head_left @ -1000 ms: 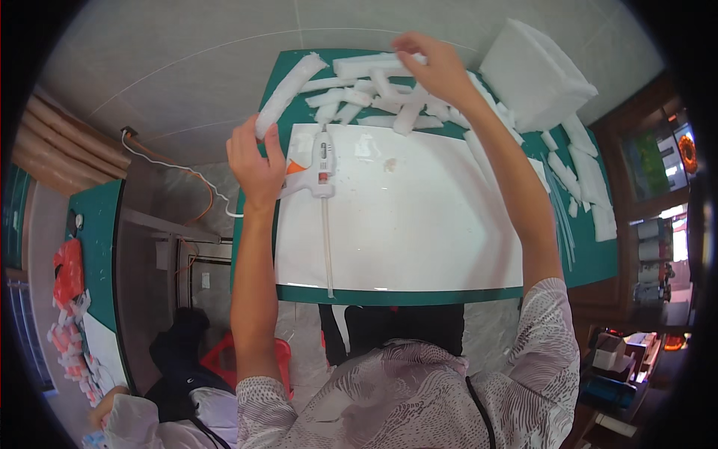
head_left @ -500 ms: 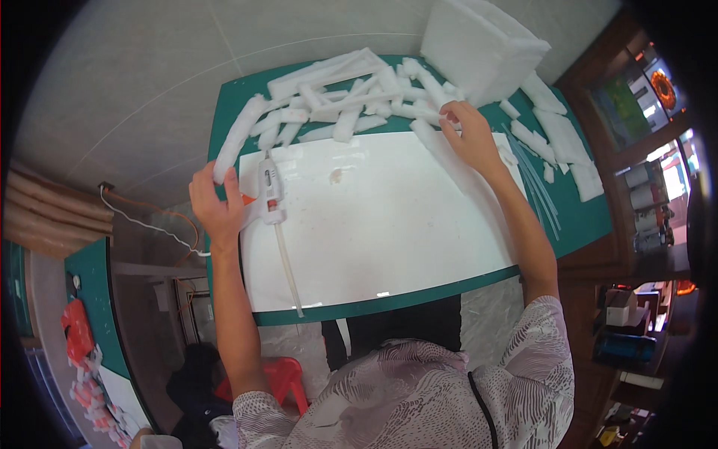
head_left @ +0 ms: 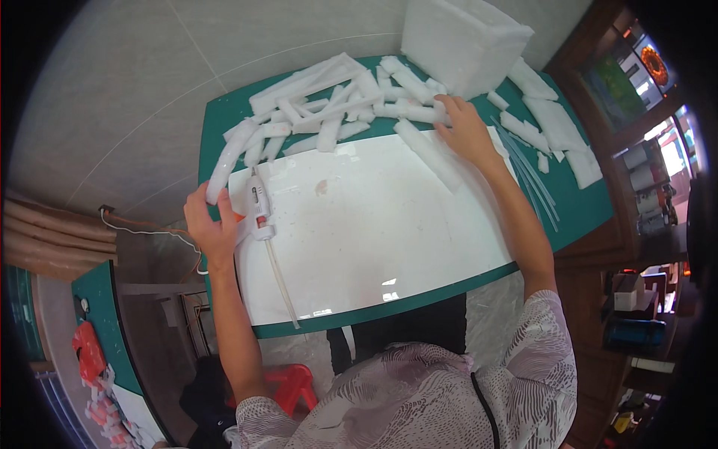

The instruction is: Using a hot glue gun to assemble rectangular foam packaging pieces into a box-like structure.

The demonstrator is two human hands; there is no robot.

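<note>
My left hand [head_left: 212, 226] is at the left edge of the white board [head_left: 374, 224], its thumb and fingers closed around the near end of a long white foam strip [head_left: 228, 159]. That strip leans up and away toward the foam pile [head_left: 329, 101]. My right hand [head_left: 467, 133] reaches over the board's far right corner, thumb and fingertips on either side of the right end of a shorter foam strip [head_left: 410, 112]. Beside my left hand lies a white hot glue gun [head_left: 259, 208], nozzle pointing away, a long glue stick [head_left: 283, 284] trailing from its back.
A large white foam box [head_left: 464, 49] stands at the back. Another foam strip [head_left: 428, 153] lies on the board's far part. Thin clear sticks [head_left: 531, 176] and foam slabs [head_left: 557, 123] rest on the green table [head_left: 591, 209] at right. A red stool [head_left: 292, 385] stands below.
The whole view has shifted a little. My right fingers have come down to the end of the shorter foam strip. My left hand keeps its hold on the long strip.
</note>
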